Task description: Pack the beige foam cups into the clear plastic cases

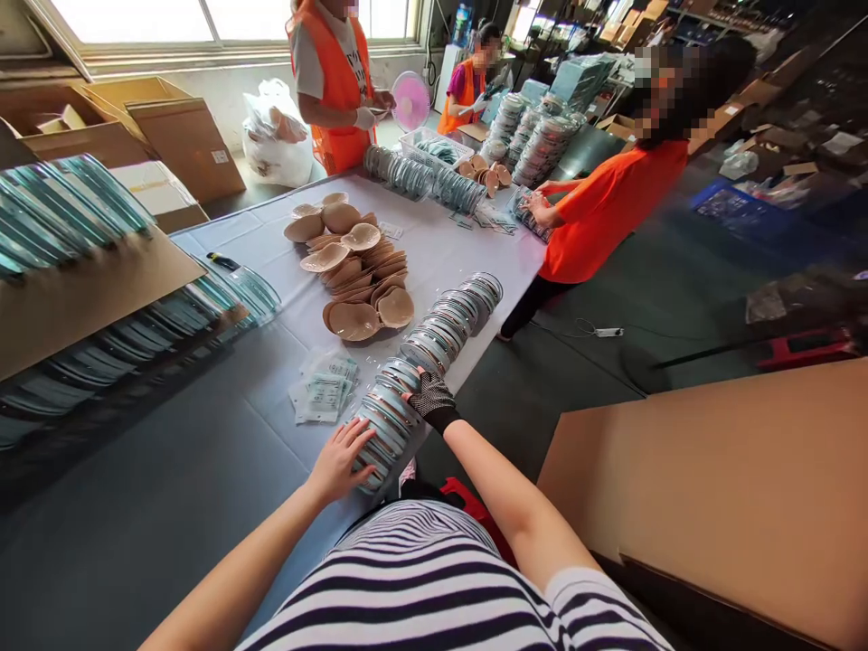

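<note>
A long row of clear plastic packs (388, 411) stands on edge along the near right side of the table. My left hand (343, 459), bare, grips the near end of this row from its left side, with thumb and fingers apart over the packs. Wearing a black mesh fingerless glove, my right hand (432, 398) holds the row from the right, a little farther along. Beyond my hands the row continues as more clear packs (448, 321). Left of it lie printed plastic sleeves (325, 384) and a pile of beige bra cups (359, 271).
The white-covered table (271, 362) carries stacked packs on cardboard (88, 312) at left and a black-and-yellow tool (222, 261). A worker in orange (603, 217) handles packs at the right edge; others work at the back. A large cardboard box (719, 488) stands at right.
</note>
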Available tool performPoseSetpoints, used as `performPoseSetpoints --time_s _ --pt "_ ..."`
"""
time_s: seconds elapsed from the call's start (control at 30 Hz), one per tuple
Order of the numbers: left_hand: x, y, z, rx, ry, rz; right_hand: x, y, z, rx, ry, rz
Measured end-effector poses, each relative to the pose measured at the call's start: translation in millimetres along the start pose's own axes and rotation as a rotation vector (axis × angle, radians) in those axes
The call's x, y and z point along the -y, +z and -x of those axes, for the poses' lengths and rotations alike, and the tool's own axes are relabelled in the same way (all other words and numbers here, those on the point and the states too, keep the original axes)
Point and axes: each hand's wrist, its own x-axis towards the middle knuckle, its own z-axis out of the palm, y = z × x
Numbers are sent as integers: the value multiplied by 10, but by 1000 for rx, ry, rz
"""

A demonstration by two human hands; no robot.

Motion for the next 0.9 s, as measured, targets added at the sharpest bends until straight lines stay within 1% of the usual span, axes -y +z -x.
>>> performPoseSetpoints --time_s 0.13,0.23,0.3,0.4,0.47,0.57,0.63,0.7,0.77,0.8,0.83,0.9 --pt "77 8 -141 -29 -6 2 77 -45 -99 -81 -79 74" --pt "93 -2 -251 -53 -12 8 -9 -115 -169 -82 -96 44" --pt "75 -25 -343 -100 -36 13 -178 -212 -234 -114 -126 15" --pt "2 -67 -630 -180 -74 34 -608 -477 -435 -221 -140 -19" --pt "-83 -75 -972 -215 -88 48 -973 -729 -678 -291 -98 -27" --pt "-267 -19 -1672 -236 -122 55 -1526 -1151 -1209 -355 -53 18" --pt "-422 63 -2185 -222 -159 49 -1837 -1403 -1621 -355 -57 72" --pt "-582 167 -2662 -182 -215 28 -2081 -1591 -2020 -318 -55 121" --pt "-717 276 -3047 -117 -287 -7 -2259 -1696 -2363 -260 -32 153" --pt "-768 326 -3193 -83 -327 -29 -2326 -1719 -2508 -222 -16 160" --pt "-806 369 -3306 -51 -366 -50 -2379 -1725 -2633 -181 -3 160" --pt "-849 431 -3437 -2 -432 -85 -2455 -1700 -2832 -117 -14 138"
